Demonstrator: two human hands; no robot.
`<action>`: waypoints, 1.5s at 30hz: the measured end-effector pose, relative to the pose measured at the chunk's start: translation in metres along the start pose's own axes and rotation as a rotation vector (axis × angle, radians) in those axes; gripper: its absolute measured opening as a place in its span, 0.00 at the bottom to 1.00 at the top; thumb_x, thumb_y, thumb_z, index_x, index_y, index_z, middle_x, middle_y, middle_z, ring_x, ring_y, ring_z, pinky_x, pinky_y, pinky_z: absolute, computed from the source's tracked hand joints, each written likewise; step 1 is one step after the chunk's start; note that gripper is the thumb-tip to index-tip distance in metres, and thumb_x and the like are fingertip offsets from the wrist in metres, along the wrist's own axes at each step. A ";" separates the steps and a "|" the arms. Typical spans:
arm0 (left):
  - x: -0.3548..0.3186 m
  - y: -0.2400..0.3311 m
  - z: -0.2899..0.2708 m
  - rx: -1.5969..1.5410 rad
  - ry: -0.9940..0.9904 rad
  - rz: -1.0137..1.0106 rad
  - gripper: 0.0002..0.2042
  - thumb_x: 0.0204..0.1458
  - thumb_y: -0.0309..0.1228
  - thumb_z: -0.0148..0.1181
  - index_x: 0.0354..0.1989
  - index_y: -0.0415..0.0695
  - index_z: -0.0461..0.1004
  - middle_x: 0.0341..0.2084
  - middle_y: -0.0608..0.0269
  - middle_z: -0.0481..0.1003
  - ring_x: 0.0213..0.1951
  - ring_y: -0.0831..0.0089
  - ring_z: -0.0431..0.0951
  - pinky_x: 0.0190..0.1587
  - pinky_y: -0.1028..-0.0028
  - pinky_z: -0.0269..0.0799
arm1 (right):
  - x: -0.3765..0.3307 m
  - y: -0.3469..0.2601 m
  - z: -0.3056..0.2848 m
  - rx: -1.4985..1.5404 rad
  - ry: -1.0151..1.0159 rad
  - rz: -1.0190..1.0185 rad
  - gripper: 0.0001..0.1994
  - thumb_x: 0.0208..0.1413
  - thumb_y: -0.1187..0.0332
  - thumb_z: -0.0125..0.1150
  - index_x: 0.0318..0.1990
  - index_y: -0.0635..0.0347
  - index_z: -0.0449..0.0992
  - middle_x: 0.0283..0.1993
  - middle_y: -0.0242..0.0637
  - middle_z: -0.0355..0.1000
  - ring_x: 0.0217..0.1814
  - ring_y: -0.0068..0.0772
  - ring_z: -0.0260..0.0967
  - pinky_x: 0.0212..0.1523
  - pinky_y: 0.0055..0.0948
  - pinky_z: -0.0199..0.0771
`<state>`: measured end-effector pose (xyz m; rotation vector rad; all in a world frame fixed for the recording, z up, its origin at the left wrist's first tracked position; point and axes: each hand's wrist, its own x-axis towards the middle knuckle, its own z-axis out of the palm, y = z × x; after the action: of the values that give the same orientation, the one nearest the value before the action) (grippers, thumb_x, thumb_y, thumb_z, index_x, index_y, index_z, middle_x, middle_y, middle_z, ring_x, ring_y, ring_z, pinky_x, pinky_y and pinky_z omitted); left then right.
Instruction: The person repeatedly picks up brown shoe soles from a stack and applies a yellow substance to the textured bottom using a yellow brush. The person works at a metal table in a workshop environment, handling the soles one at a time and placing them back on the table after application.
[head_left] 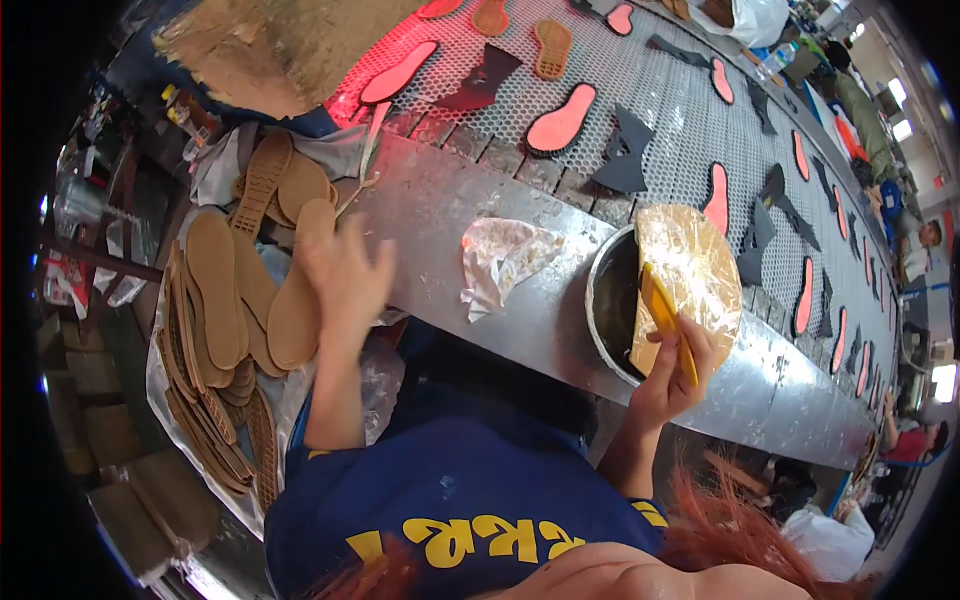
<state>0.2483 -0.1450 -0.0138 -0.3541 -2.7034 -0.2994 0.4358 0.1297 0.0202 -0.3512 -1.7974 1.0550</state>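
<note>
My left hand (347, 268), slightly blurred with its fingers apart, is over a tan shoe sole (297, 312) at the edge of a pile; its fingertips overlap the sole's upper part. More tan soles (213, 280) lie and stand in a pale plastic-lined container. My right hand (677, 372) grips a flat yellow tool (667, 320), held slanted over a round metal pot (592, 290). A shiny, glue-coated tan board (700, 265) covers part of the pot's mouth. The lower end of the tool is partly hidden by my fingers.
A metal ledge (440, 220) runs before me, with a crumpled stained sheet (505, 262) on it. Beyond is a mesh conveyor (680, 130) carrying pink-topped soles (562, 120) and black cut pieces (625, 152). A worn brown board (270, 50) stands at the far left.
</note>
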 end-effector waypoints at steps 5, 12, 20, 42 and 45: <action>-0.018 -0.046 -0.014 0.354 -0.301 -0.370 0.33 0.50 0.46 0.58 0.60 0.40 0.57 0.45 0.42 0.72 0.53 0.48 0.68 0.55 0.52 0.61 | 0.004 0.007 0.004 -0.289 -0.092 -0.046 0.10 0.52 0.82 0.55 0.41 0.64 0.77 0.34 0.41 0.67 0.34 0.32 0.68 0.34 0.25 0.70; 0.004 -0.028 -0.037 0.049 -0.142 -0.363 0.21 0.52 0.37 0.58 0.53 0.42 0.67 0.36 0.45 0.76 0.40 0.49 0.76 0.45 0.59 0.69 | -0.003 0.017 0.015 -0.606 -0.339 -0.060 0.09 0.47 0.77 0.60 0.36 0.55 0.78 0.28 0.35 0.66 0.32 0.38 0.62 0.36 0.34 0.59; 0.018 0.018 -0.032 -0.555 0.247 0.172 0.11 0.43 0.20 0.62 0.37 0.46 0.77 0.49 0.56 0.69 0.53 0.58 0.67 0.51 0.64 0.64 | -0.008 0.017 0.004 -0.299 -0.272 0.157 0.06 0.55 0.81 0.55 0.38 0.67 0.77 0.34 0.36 0.68 0.39 0.25 0.67 0.41 0.20 0.67; -0.005 0.043 0.056 -1.853 -0.496 -0.517 0.31 0.48 0.23 0.52 0.63 0.35 0.51 0.58 0.47 0.61 0.58 0.63 0.67 0.56 0.69 0.68 | -0.020 0.023 0.002 0.141 -0.005 0.448 0.06 0.59 0.76 0.52 0.41 0.66 0.74 0.38 0.34 0.66 0.35 0.22 0.67 0.36 0.19 0.68; 0.000 0.033 0.055 -2.131 -0.709 -0.404 0.33 0.46 0.22 0.53 0.64 0.35 0.52 0.55 0.46 0.65 0.56 0.62 0.68 0.55 0.68 0.70 | -0.020 0.018 -0.002 0.221 0.118 0.469 0.07 0.60 0.75 0.51 0.43 0.66 0.73 0.41 0.33 0.65 0.32 0.21 0.68 0.33 0.17 0.69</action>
<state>0.2379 -0.0995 -0.0576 -0.3807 -1.5462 -3.4309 0.4434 0.1283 -0.0063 -0.7051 -1.5076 1.5099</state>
